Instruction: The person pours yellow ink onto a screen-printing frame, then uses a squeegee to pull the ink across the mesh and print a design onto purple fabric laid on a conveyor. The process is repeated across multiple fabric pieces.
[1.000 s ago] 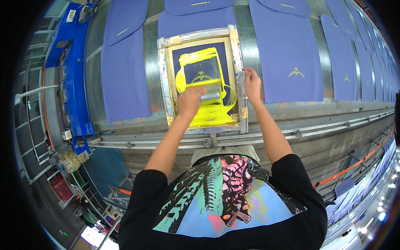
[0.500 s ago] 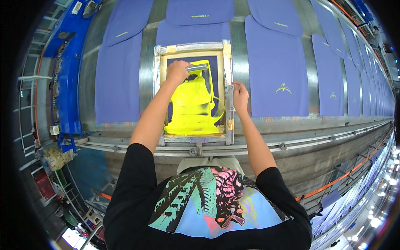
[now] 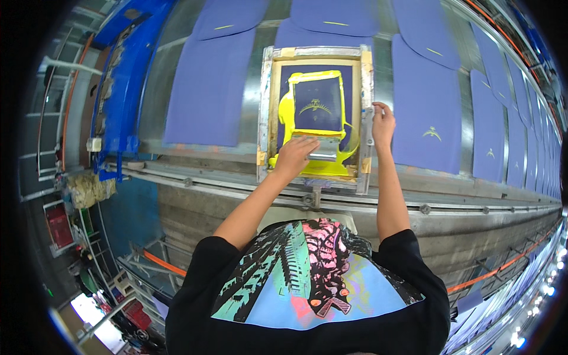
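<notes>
My left hand (image 3: 296,157) is closed over a metal squeegee (image 3: 326,149) near the close end of a screen printing frame (image 3: 266,112). Yellow ink (image 3: 324,170) is pooled at the squeegee's near side, and more lines the edges of the dark mesh. In the middle of the mesh, a wiped rectangle (image 3: 316,100) shows a small winged design. My right hand (image 3: 383,127) grips the frame's right side at a metal bracket (image 3: 370,125), fingers bent. Beneath the frame lies a purple fabric piece (image 3: 331,18), partly covered.
More purple pieces (image 3: 204,94) lie in a row along the metal table; a right-hand one (image 3: 426,106) bears a yellow design. A metal rail (image 3: 236,192) runs along the near edge. Blue machinery (image 3: 133,89) stands at the left.
My left hand has drawn the squeegee from the frame's far end to its near end, leaving the design visible through the mesh. My right hand stays at the frame's side. The view has shifted.
</notes>
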### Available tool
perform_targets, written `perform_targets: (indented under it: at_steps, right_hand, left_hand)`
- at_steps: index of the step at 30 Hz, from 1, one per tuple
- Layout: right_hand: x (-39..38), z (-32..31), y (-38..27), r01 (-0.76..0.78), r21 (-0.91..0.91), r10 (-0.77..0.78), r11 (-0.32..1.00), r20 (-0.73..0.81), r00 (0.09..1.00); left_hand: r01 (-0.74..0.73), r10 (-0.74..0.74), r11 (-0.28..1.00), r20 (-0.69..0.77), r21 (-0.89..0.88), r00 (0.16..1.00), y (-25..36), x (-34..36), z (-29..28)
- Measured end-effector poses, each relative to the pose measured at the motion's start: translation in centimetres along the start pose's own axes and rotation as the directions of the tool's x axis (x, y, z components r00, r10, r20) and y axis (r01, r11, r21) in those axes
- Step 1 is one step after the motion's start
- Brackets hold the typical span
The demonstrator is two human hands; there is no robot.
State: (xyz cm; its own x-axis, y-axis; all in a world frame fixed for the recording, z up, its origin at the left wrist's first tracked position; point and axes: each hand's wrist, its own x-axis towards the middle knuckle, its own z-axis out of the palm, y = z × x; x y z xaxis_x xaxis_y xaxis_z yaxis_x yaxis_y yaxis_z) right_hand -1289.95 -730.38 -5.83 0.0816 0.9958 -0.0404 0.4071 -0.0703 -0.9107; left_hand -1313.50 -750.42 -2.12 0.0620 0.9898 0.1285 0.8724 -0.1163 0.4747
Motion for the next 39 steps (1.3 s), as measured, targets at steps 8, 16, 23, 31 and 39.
perform_targets:
  at_steps: [8,16,23,31,39]
  right_hand:
    - [-2.2,0.1,4.1,0.018,0.183,-0.024,0.983,0.027,0.999]
    - [-3.1,0.1,6.0,-0.028,0.232,0.023,0.972,0.022,0.999]
    - [-3.5,-0.1,5.2,-0.05,0.129,0.048,0.99,0.012,0.999]
    - [-3.0,0.9,5.7,-0.044,0.094,0.046,0.995,-0.029,0.999]
    - [-3.3,1.0,4.9,-0.084,0.098,0.083,0.992,0.019,0.996]
  left_hand:
    - [0.109,-0.109,0.994,-0.009,-0.003,0.994,3.2,0.4,1.5]
    - [0.139,-0.14,0.988,-0.002,0.072,0.99,3.5,0.4,1.7]
    - [0.127,-0.134,0.98,0.034,0.155,0.99,2.5,-5.6,1.8]
    - [-0.041,0.038,0.959,0.015,0.28,0.999,-1.4,0.0,2.3]
    - [0.278,-0.323,0.929,0.168,0.246,0.931,-6.6,19.5,-3.0]
